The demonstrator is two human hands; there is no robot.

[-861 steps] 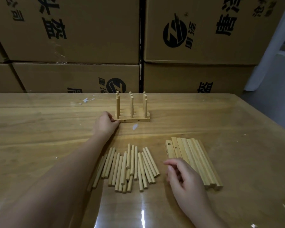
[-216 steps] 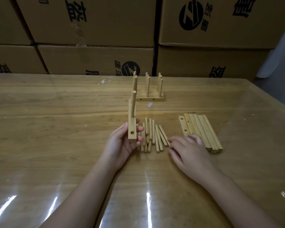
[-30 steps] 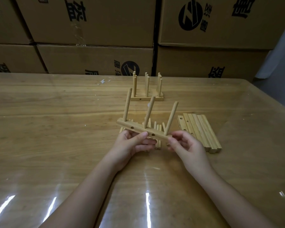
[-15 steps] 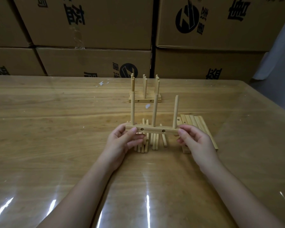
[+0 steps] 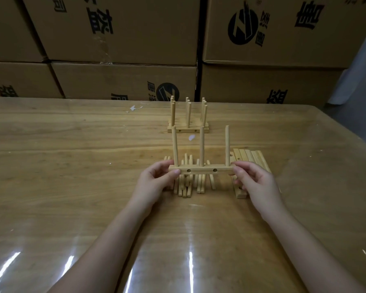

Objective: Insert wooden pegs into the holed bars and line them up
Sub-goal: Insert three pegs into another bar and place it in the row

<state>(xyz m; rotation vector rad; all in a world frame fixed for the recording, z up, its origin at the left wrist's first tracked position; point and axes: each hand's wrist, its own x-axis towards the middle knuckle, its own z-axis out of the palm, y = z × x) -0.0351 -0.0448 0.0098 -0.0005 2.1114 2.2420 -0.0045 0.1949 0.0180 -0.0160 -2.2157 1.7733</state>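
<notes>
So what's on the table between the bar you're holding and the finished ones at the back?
In the head view, only a small white scrap lies on bare table between the held bar and the finished bars.

We look on a wooden bench (image 5: 72, 187) under a glossy clear sheet, with streaks of glare (image 5: 190, 271) along its near edge. Beyond the far edge stand stacked cardboard boxes (image 5: 125, 28), printed with black characters and a round logo (image 5: 243, 28). A white scrap (image 5: 133, 108) lies near the far edge, and a white fleck (image 5: 191, 137) nearer the middle.
</notes>
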